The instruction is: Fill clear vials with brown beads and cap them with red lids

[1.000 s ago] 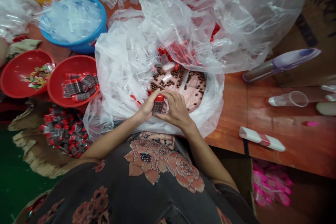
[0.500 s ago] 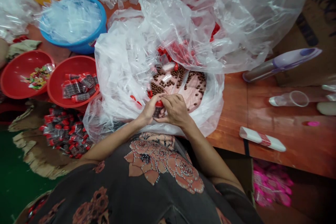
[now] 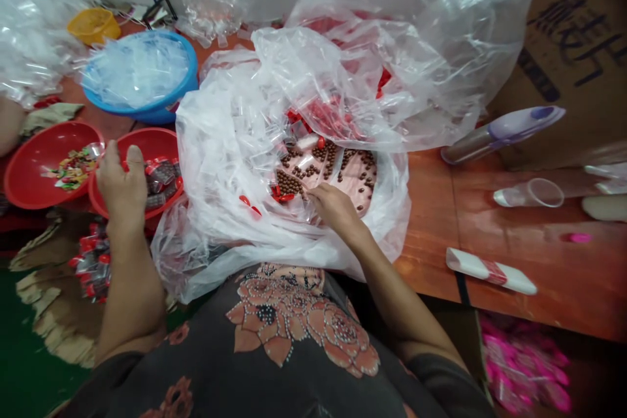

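Left hand: in the head view, my left hand is over the round red plastic bowl at the left of the frame; my fingers are open, the thumb apart from the others.
Red-capped containers: small clear plastic containers filled with dark balls lie in that bowl, just beside my hand.
Right hand: my right hand is near the centre, fingers bent and drawn together at the edge of the small round glossy brown balls; I cannot tell whether I pinch one.
Brown balls: they lie scattered over a pale pink surface at the centre, ringed by crumpled translucent plastic sheeting.
Second bowl: another round red plastic bowl, at the far left, holds small multicoloured pieces.
Blue tub: a round blue plastic tub, upper left, is heaped with clear plastic pieces.
Lower-left heap: more red-capped clear containers lie piled beside my left forearm.
Table: its orange-brown top shows at the right, bearing a white sleeve with a red band.
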Available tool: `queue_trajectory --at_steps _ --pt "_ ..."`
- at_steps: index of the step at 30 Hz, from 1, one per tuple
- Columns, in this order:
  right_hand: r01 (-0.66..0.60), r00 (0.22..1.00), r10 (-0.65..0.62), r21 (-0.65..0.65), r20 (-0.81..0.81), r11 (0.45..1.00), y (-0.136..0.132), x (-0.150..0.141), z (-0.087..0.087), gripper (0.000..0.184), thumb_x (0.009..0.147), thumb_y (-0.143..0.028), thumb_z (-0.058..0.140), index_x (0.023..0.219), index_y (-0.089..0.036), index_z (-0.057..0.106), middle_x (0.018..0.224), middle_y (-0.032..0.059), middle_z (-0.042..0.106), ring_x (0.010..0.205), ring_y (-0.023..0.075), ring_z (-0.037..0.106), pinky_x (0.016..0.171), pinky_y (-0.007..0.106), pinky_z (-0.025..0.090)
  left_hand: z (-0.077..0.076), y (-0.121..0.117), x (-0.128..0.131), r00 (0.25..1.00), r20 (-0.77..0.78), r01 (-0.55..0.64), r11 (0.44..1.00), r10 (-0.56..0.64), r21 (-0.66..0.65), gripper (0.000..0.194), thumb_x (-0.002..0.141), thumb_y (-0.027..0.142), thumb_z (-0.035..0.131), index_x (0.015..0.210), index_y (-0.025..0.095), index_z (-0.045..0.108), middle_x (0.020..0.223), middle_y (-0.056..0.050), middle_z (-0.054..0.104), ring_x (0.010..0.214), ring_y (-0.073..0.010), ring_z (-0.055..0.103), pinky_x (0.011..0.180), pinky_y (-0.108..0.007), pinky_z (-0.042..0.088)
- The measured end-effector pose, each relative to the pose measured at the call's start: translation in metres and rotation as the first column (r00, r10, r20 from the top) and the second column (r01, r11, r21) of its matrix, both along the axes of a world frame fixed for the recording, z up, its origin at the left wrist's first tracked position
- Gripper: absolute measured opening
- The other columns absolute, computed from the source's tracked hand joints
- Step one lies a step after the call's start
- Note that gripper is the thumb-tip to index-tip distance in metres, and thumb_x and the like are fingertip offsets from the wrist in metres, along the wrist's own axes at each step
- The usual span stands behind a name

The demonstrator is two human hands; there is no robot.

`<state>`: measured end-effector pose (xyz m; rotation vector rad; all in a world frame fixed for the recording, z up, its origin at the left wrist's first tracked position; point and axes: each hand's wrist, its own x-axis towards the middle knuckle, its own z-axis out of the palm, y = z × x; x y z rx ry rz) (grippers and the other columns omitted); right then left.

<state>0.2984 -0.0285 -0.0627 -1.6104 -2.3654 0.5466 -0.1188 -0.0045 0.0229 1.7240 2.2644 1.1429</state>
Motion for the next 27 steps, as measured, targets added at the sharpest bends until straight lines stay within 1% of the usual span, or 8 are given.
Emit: queue_trajectory --at_steps 3,6,10,13,17,20,23,27 --pt "0.085 0.996 -0.084 -0.065 0.02 0.994 0.013 -0.01 0.009 0.028 0.101 -0.025 0.042 0.104 -0.018 0.069 0.103 0.0102 0.072 0.096 0.0221 0.067 0.08 0.03 0.047 -0.012 -0.005 0.021 0.993 -0.086 -0.064 0.976 0.084 0.21 0.049 0.093 0.04 0.057 0.134 0.013 0.057 0.129 -0.01 0.065 0.12 -0.0288 0.06 0.101 -0.049 0.046" --pt "0.28 0.959 -0.275 -0.064 0.073 0.958 0.039 -0.022 0.012 0.034 0.103 -0.037 0.041 0.122 -0.016 0.059 0.108 0.0134 0.073 0.098 0.0256 0.069 0.079 0.032 0.048 -0.029 -0.012 0.09 0.96 -0.07 0.28 0.942 -0.271 0.185 0.026 0.095 0.03 0.058 0.113 0.015 0.067 0.108 -0.007 0.071 0.099 -0.019 0.065 0.091 -0.039 0.053" --pt "0.452 0.881 -0.432 -0.076 0.195 0.889 0.079 -0.04 0.007 0.062 0.097 -0.063 0.041 0.129 -0.011 0.051 0.1 0.0181 0.073 0.096 0.0307 0.071 0.079 0.036 0.05 -0.055 -0.014 0.179 0.634 0.028 0.771 0.629 -0.772 -0.101 0.024 0.097 0.017 0.05 0.112 0.018 0.067 0.11 -0.007 0.07 0.104 -0.0188 0.065 0.095 -0.036 0.053" --pt "0.408 0.888 -0.398 0.006 0.229 0.913 0.092 -0.049 0.0 0.057 0.098 -0.058 0.042 0.126 -0.01 0.053 0.115 0.0214 0.067 0.103 0.0309 0.069 0.083 0.036 0.051 -0.072 -0.01 0.218 0.462 0.043 0.853 0.43 -0.886 -0.295 0.025 0.094 0.014 0.051 0.112 0.017 0.068 0.112 -0.009 0.07 0.106 -0.0218 0.065 0.095 -0.038 0.053" --pt "0.328 0.914 -0.319 0.009 0.25 0.945 0.088 -0.048 -0.007 0.041 0.1 -0.04 0.046 0.129 -0.012 0.052 0.122 0.0195 0.061 0.105 0.0269 0.066 0.086 0.033 0.051 -0.086 -0.003 0.249 0.312 0.024 0.859 0.271 -0.95 -0.434 0.02 0.092 0.016 0.053 0.096 0.014 0.073 0.099 -0.011 0.071 0.096 -0.0235 0.067 0.089 -0.036 0.054" --pt "0.263 0.938 -0.256 -0.001 0.232 0.965 0.086 -0.043 -0.009 0.046 0.097 -0.042 0.052 0.135 -0.016 0.05 0.126 0.0188 0.058 0.109 0.0277 0.063 0.091 0.035 0.05 -0.093 -0.005 0.269 0.235 -0.061 0.812 0.23 -0.97 -0.536 0.022 0.092 0.017 0.053 0.096 0.013 0.074 0.099 -0.013 0.073 0.095 -0.0245 0.068 0.088 -0.036 0.053" --pt "0.199 0.964 -0.19 -0.03 0.186 0.98 0.088 -0.04 -0.01 0.045 0.097 -0.035 0.051 0.139 -0.019 0.05 0.125 0.0174 0.058 0.111 0.0279 0.062 0.094 0.036 0.047 -0.102 -0.013 0.282 0.192 -0.15 0.816 0.242 -0.97 -0.525 0.028 0.094 0.022 0.054 0.115 0.013 0.071 0.121 -0.016 0.069 0.115 -0.0294 0.061 0.102 -0.044 0.046" --pt "0.222 0.975 -0.221 -0.037 0.022 0.974 0.078 -0.021 -0.008 0.047 0.095 -0.022 0.045 0.142 -0.02 0.05 0.125 0.0146 0.058 0.109 0.0243 0.061 0.095 0.035 0.047 -0.11 -0.021 0.28 0.215 -0.191 0.796 0.285 -0.958 -0.534 0.035 0.097 0.024 0.052 0.127 0.013 0.065 0.136 -0.017 0.06 0.129 -0.0335 0.05 0.108 -0.051 0.038"
